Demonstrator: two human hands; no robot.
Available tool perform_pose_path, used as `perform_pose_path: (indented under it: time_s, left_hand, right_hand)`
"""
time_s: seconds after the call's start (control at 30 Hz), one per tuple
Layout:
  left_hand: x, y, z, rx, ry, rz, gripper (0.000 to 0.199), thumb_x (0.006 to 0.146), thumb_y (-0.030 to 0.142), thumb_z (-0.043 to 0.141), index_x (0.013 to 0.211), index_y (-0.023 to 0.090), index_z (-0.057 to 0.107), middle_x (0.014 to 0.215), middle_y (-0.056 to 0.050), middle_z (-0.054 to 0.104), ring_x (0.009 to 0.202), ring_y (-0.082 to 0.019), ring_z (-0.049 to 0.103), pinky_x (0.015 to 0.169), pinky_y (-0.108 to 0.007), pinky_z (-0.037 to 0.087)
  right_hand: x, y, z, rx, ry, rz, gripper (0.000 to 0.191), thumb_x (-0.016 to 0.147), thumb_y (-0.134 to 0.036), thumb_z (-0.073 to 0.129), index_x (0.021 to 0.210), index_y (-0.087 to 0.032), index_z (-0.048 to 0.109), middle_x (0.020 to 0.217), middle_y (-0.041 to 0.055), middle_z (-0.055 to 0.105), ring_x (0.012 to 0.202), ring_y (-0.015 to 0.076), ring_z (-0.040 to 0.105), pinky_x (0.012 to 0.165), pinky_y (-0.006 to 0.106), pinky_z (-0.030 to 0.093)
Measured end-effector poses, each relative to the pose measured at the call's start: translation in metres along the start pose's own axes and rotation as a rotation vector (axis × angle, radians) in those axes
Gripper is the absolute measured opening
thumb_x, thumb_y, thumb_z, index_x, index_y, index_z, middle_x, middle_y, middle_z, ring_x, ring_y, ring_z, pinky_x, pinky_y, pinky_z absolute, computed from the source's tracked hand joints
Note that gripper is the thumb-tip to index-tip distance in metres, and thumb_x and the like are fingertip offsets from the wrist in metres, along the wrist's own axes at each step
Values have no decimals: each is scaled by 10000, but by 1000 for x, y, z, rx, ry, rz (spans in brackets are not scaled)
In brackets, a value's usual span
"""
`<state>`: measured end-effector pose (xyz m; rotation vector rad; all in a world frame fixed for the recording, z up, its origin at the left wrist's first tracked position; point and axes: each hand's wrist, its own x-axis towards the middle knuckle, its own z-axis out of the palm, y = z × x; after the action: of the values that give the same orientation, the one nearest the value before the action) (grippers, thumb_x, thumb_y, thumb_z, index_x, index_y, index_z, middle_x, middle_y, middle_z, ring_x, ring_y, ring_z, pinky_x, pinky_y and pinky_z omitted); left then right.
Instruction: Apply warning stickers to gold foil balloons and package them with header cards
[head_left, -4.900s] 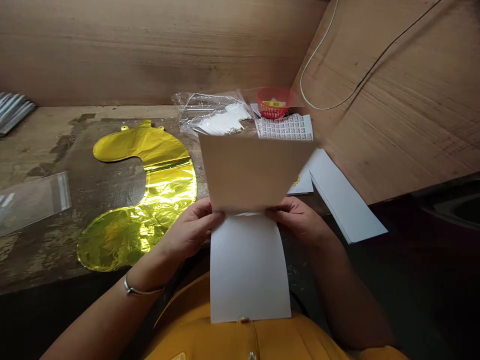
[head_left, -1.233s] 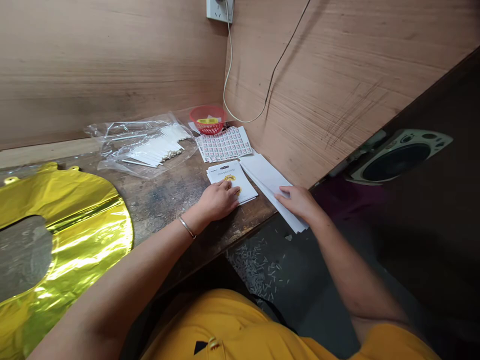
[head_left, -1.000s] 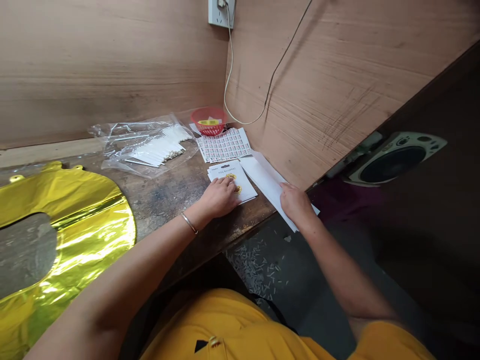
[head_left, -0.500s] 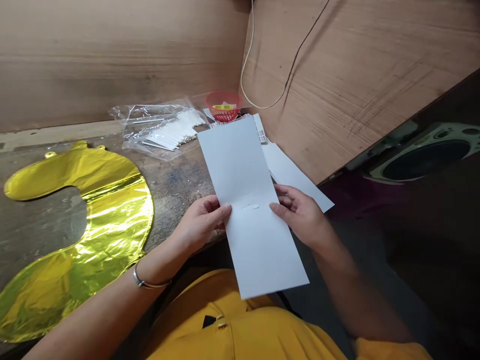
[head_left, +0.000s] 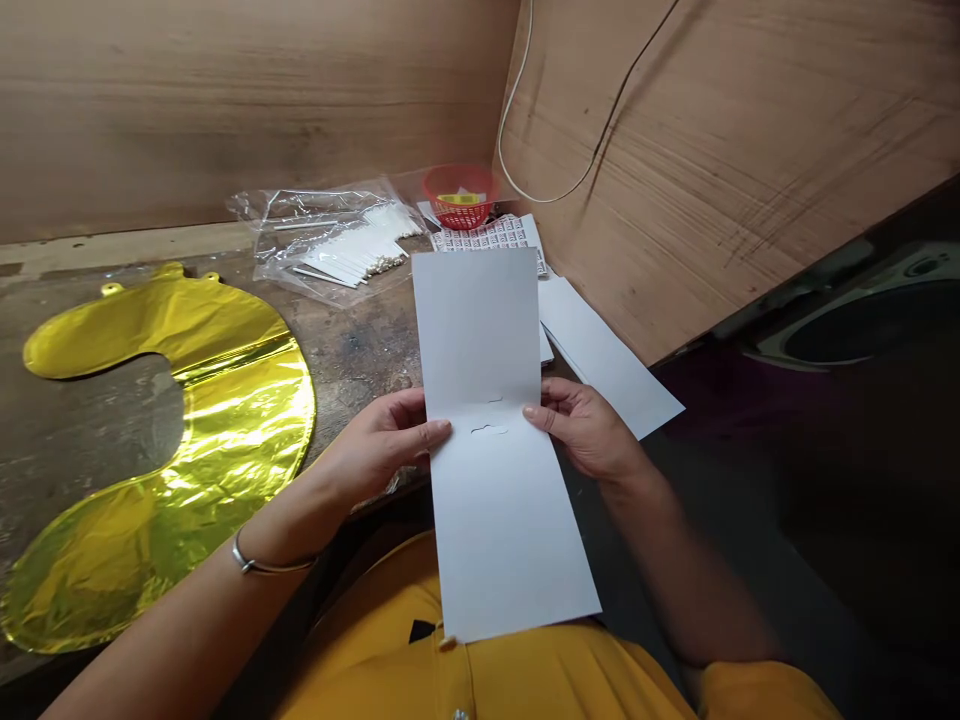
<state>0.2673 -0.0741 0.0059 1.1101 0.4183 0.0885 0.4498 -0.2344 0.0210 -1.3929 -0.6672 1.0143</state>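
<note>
A long white card hangs in front of my body, over the table's edge, with small cut slits near its middle and a slight bend across it there. My left hand grips its left edge, thumb on top and fingers behind. On the opposite edge, my right hand pinches it the same way. The fingers behind the card are partly hidden. A flat gold foil balloon with a curved shape lies on the table to the left.
A clear bag of white sticks lies behind the card. Further back are a red basket and a printed sticker sheet. More white cards rest at the right. A cable hangs by the wooden wall.
The card has turned more upright in view and its bend shows more clearly, with both slits now visible. Both hands still hold it. The view has shifted slightly.
</note>
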Motion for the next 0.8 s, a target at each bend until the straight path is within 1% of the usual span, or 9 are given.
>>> perform_pose_path:
  time_s: [0.1,0.27,0.37,0.43,0.5,0.57,0.67,0.73,0.8]
  left_hand:
    - [-3,-4,1,-62,15,29,326,732,325,778,1019,198,687,888,-46,713,747,-156,667,644,-253,544]
    - [-8,-7,11,12,147,102,201,725,331,762,767,159,667,744,-35,688,604,-140,625,541,-232,483]
    - [-12,-5,17,250,215,263,74,760,239,695,737,170,688,694,-5,621,562,-97,545,491,-190,410]
    - [-14,-4,17,465,261,423,47,749,174,672,734,180,717,677,2,571,579,-94,513,493,-186,386]
    - [-16,-3,15,633,243,534,101,755,146,653,769,194,741,710,-11,583,648,-113,544,555,-203,423]
    - [-16,-1,10,657,193,520,193,807,165,617,948,212,740,825,-34,655,759,-142,607,665,-236,484]
    - [-14,6,3,519,191,378,346,893,291,563,1218,191,625,1093,-96,697,954,-201,649,812,-315,527]
    - [-12,13,2,524,174,306,375,885,393,581,1168,156,646,1088,-111,706,936,-218,654,776,-312,535]
    - [-10,18,5,659,125,276,331,861,439,607,975,144,705,888,-75,723,769,-180,636,637,-253,499]
  right_hand:
    - [-1,0,0,88,-43,27,269,685,-327,786,933,-226,752,939,32,754,842,170,676,822,339,518]
    - [0,-7,-7,67,-63,173,149,649,-280,750,772,-197,768,857,47,752,730,157,660,635,269,509]
    - [5,-10,-7,31,-44,127,288,693,-356,744,939,-208,750,1019,58,734,838,175,664,673,283,514]
    - [7,-10,-4,-68,-80,133,370,688,-394,775,997,-197,721,932,50,729,775,160,648,636,271,495]
    - [8,-8,-1,-163,-121,155,331,656,-396,808,862,-161,701,748,19,685,649,129,599,566,244,452]
    - [8,-7,1,-197,-109,141,312,645,-403,810,728,-153,643,638,-16,612,569,102,535,517,225,405]
    - [4,-10,5,-257,-50,43,305,678,-402,778,680,-160,592,601,-41,544,534,81,467,486,209,350]
    - [-1,-13,9,-328,-46,-19,283,721,-387,744,670,-159,583,603,-43,521,536,76,440,477,205,324]
    - [-5,-16,14,-398,-61,-63,252,764,-362,707,677,-157,589,620,-38,520,555,78,439,482,204,318]
